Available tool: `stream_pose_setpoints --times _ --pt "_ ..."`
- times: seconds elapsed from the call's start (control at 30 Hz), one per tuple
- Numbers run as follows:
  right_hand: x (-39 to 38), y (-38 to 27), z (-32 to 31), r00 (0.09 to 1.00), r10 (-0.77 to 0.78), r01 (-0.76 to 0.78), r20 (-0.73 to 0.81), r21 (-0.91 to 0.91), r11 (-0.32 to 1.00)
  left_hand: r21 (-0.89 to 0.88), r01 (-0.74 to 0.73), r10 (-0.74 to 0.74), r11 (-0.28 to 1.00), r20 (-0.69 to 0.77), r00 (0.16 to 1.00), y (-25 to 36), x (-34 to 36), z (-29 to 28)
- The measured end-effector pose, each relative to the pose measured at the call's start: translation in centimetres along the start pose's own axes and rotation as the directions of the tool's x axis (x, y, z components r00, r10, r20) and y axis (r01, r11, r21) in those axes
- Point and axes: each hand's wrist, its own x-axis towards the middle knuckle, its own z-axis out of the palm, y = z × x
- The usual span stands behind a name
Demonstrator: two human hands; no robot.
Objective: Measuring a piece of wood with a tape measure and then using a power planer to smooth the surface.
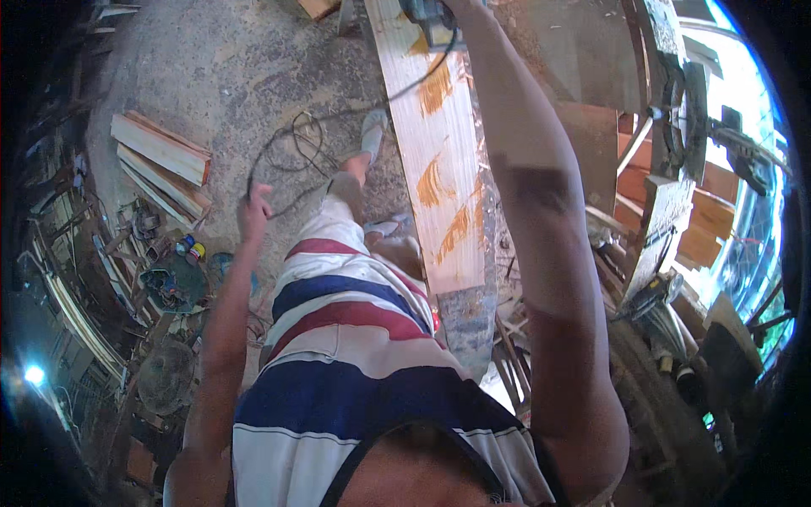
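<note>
At the top edge my right hand (464, 5) is closed on a blue-grey corded power tool (432, 24); the frame cuts off part of both, so the tool's exact kind cannot be told. The tool rests on the far part of a long pale plank (443, 139), whose face carries several orange-brown patches. From the tool a dark power cord (338, 117) runs left across the plank to my left hand (255, 205). There the cord passes through my partly curled fingers, out to the left of my legs.
Cord loops (306, 139) lie on the dusty floor near my foot. Cut boards (160, 156) are stacked at the left, above small cans (196, 252) and clutter. Scrap wood and a pale upright board (661, 232) crowd the right side.
</note>
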Motion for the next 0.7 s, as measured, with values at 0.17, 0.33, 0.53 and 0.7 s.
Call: stream_pose_setpoints --times 0.17,0.33,0.53,0.7 --pt "-11.6 0.0 -3.6 0.991 0.115 -0.122 0.063 0.131 0.984 -0.158 0.158 -0.171 0.975 -0.070 0.983 -1.2 -0.4 -0.9" --pt "-38.1 1.3 -9.2 0.979 0.198 -0.199 0.036 0.010 0.980 0.042 0.220 -0.221 0.975 0.021 0.975 -9.1 -6.8 1.3" --pt "-70.8 -3.7 -19.0 0.869 0.494 -0.494 0.024 0.004 0.869 0.523 -0.082 -0.056 0.848 0.242 0.969 -17.6 -13.9 5.1" --pt "-75.7 -3.4 -20.1 0.793 0.609 -0.609 0.004 0.023 0.793 0.554 -0.188 0.038 0.811 0.272 0.962 -17.2 -14.2 4.2"
